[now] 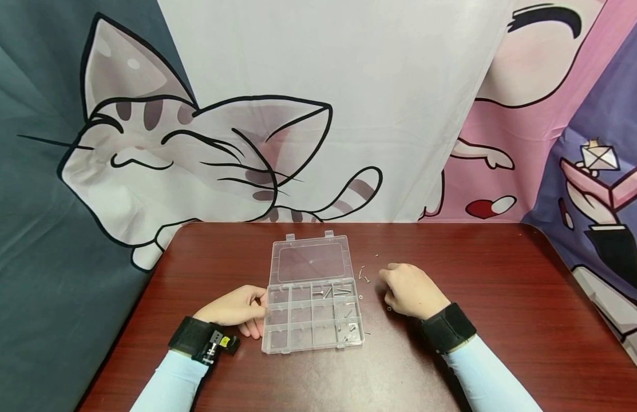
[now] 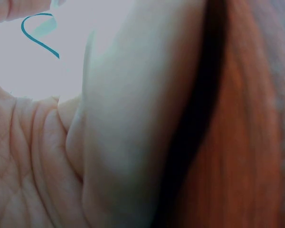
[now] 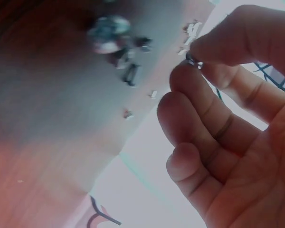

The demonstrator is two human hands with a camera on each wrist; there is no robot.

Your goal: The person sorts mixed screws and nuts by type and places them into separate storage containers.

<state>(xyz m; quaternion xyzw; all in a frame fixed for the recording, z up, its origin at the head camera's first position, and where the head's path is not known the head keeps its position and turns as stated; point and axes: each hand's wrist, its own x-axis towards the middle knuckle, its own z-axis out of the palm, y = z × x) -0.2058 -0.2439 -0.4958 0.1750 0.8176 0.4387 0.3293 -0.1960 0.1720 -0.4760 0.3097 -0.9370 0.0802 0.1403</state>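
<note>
A clear plastic compartment box lies on the table with its lid folded back. Screws sit in its far-right compartments, and more small hardware is in the ones nearer. At the box's left edge, my left hand grips the side; its wrist view shows mostly palm and a blurred finger. My right hand is over the table to the right of the box. Between thumb and fingertip it pinches a small shiny metal nut, hidden in the head view.
Loose screws and a nut are scattered just right of the box, another nut lies beneath the right hand. The reddish-brown table ends at a cartoon-printed curtain behind.
</note>
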